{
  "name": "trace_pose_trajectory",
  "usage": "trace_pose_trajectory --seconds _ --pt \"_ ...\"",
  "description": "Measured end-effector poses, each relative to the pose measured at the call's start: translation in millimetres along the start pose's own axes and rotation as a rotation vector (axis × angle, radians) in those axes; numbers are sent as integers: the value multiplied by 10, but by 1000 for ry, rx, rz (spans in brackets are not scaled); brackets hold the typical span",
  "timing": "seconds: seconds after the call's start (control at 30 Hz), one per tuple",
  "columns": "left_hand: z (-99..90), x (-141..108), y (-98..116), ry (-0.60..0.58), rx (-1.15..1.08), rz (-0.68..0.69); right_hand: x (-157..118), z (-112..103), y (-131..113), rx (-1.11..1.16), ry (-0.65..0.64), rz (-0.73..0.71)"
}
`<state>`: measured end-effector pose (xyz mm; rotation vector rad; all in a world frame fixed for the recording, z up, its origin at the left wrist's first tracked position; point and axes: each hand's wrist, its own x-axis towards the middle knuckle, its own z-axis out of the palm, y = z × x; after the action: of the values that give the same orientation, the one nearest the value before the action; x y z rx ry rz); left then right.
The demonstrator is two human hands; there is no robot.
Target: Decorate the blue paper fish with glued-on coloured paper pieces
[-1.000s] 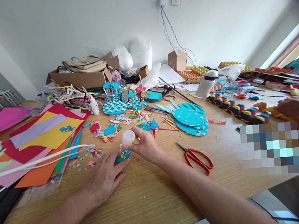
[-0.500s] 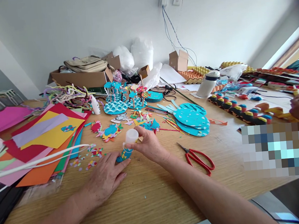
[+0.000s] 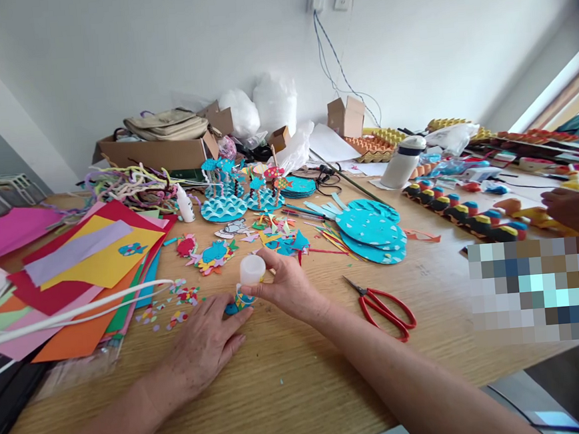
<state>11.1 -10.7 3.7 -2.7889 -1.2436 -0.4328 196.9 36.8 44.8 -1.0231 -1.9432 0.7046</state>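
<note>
Bottle [image 3: 252,268] base-up in the head view — right hand [image 3: 289,284] pinching it over a blue paper cut-out [image 3: 232,309] on the table [image 3: 302,376], left hand [image 3: 199,344] loosely spread, fingertips on that piece. Yellow bits [image 3: 246,298] already on; paper dots [image 3: 187,294] lie loose — decorating looks partway.

The bottle [image 3: 252,269] is smooth, translucent plastic; the blue cut-out [image 3: 231,308] below it looks like paper. The tabletop [image 3: 302,383] shows wood grain with a soft sheen. The scissors [image 3: 388,315] pair metal blades with 2 glossy red handles. The coloured sheets [image 3: 108,268] look smooth and matt, the pipe cleaners [image 3: 131,189] fuzzy, the beige bag [image 3: 167,125] creased cloth, the box [image 3: 158,150] matt cardboard.
</note>
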Motion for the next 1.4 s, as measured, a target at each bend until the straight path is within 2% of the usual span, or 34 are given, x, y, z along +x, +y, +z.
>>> trace_pose_trajectory --seconds 0.1,0.27,0.4,0.57,0.77,1.0,1.23,1.3,1.4 --pt "6 -4 -5 7 -7 0 7 13 -8 21 9 -14" --pt "-12 3 2 -22 -2 5 2 -15 0 -12 23 48" --pt "-8 5 2 -22 8 3 -1 0 -5 12 -4 13" --pt "-7 -5 5 -9 14 -11 25 27 -5 33 33 39" --pt "-11 -3 8 -6 3 0 1 7 -9 69 -16 -8" --pt "22 -3 2 -14 5 0 35 -44 -16 -41 31 69" --pt "12 0 -6 -13 12 10 24 -35 4 22 12 34" --pt "7 -2 -6 -12 -1 12 36 -64 26 117 74 77" --pt "2 -3 -2 -8 -10 -3 67 -111 75 472 189 176"
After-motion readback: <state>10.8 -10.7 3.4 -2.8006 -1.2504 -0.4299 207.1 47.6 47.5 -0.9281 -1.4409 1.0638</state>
